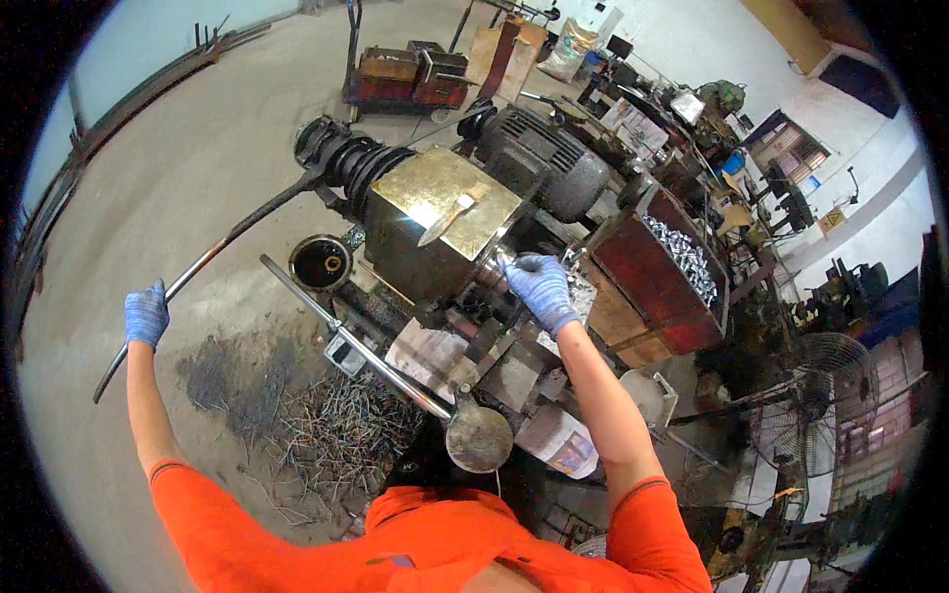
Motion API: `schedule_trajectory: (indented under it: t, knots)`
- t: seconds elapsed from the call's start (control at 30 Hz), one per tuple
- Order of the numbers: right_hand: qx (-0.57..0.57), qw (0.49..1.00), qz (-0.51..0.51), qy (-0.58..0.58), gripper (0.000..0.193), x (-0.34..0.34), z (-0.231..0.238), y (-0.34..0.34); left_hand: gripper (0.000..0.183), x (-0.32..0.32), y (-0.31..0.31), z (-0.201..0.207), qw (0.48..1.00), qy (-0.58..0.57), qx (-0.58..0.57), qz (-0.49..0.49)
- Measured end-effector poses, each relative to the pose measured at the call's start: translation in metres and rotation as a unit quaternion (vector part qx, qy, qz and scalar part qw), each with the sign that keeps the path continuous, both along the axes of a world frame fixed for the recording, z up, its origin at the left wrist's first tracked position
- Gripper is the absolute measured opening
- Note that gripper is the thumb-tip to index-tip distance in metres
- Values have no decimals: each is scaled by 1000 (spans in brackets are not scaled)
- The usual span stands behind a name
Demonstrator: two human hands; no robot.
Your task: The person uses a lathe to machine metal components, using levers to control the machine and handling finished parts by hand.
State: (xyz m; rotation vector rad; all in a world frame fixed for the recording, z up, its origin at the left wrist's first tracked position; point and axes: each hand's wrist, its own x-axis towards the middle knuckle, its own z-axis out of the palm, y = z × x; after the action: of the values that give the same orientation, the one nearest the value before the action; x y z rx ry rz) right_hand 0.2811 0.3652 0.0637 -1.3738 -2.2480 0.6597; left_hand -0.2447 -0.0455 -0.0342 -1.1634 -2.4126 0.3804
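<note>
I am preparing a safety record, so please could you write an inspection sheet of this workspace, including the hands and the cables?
Surface: machine top looks scuffed, with a brush lying on it; floor has a dark stain.
Things in hand: long bar, running from the machine's end.
Clutter: thin scraps heaped on the floor; papers lie around the machine.
Hands: both gloved; left hand grips the bar; right hand is at the machine's front, its hold unclear.
Cables: none clearly made out.
Surroundings: red bin of shiny metal parts, motor, fan.
</note>
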Motion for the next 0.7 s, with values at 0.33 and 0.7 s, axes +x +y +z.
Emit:
schedule_trajectory:
  t: [0.33,0.7]
  knots:
    - [144,986,31,81,28,53,45,-44,31,152,86,-59,760,-354,544,-33]
    - [81,979,-180,43,27,315,25,-112,32,201,199,-168,919,-361,-128,-93]
